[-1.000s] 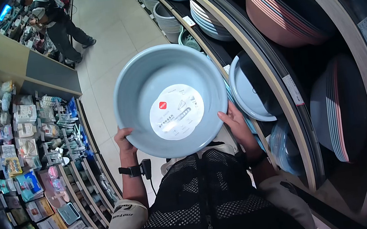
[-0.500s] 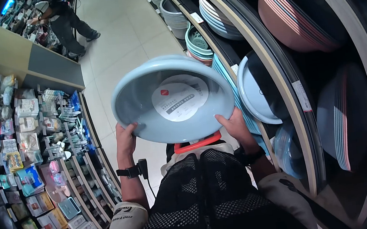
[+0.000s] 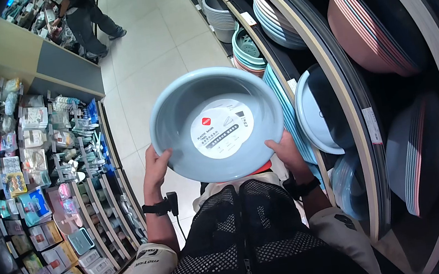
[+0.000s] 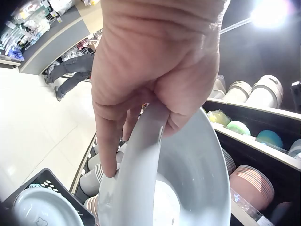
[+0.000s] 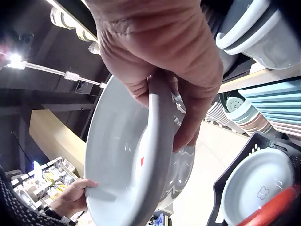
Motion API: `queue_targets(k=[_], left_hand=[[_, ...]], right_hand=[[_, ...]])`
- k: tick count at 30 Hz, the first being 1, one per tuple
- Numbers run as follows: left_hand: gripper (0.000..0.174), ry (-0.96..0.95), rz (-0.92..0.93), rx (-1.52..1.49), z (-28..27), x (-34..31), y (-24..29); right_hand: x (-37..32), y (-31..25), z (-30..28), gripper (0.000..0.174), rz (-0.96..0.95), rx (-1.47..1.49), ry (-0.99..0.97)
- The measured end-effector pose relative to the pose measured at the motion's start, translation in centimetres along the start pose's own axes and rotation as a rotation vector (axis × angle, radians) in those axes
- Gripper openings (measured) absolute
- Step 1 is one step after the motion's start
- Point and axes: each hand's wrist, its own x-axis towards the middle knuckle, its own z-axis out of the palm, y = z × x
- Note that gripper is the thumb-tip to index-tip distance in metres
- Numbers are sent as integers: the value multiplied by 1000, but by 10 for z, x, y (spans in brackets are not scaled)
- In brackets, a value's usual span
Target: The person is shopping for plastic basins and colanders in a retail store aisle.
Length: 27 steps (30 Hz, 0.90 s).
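Note:
A light blue plastic basin (image 3: 171,126) is held in front of the body, its open side tipped up toward the head camera. A round white label (image 3: 224,131) with a red mark is stuck on its inner bottom. My left hand (image 3: 156,166) grips the rim at the left, its thumb inside and fingers behind the wall, as the left wrist view shows. At the right, my right hand (image 3: 287,151) pinches the rim the same way. Below, a black basket (image 5: 217,188) carries another light blue basin (image 5: 244,174) beside a red handle (image 5: 275,207).
Shelves on the right hold stacked basins (image 3: 354,27), a pale blue basin (image 3: 316,119) and grey buckets (image 3: 218,16). Racks of packaged goods (image 3: 33,138) line the left. A person in dark trousers (image 3: 87,30) stands up the tiled aisle (image 3: 147,42).
The basin tipped away, showing its near rim and the red handle below, then tilted back to face the head camera. It sits slightly farther right in view. Both hands keep hold.

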Motion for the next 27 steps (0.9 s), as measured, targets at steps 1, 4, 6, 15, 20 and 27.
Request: queue_targets(k=[1,4,6,15,20,27], left_hand=[[35,15,13,15,1,0,1],[40,70,59,22,7,5,9],[48,134,93,-7,12,10,8],[85,12,552,888,74,-14,46],[54,-356,543,1017,94,-17,44],[26,-212,769,1122,90,-5,52]], right_hand=[[1,0,-1,42,15,-18,-7],[2,-2,-3,48,41,29,-76],[3,1,0,48,11,54,-65],[1,-29,22,46,86,266,115],[8,-33,19,46,78,378,136],[2,-71,16,46,10,189,78]])
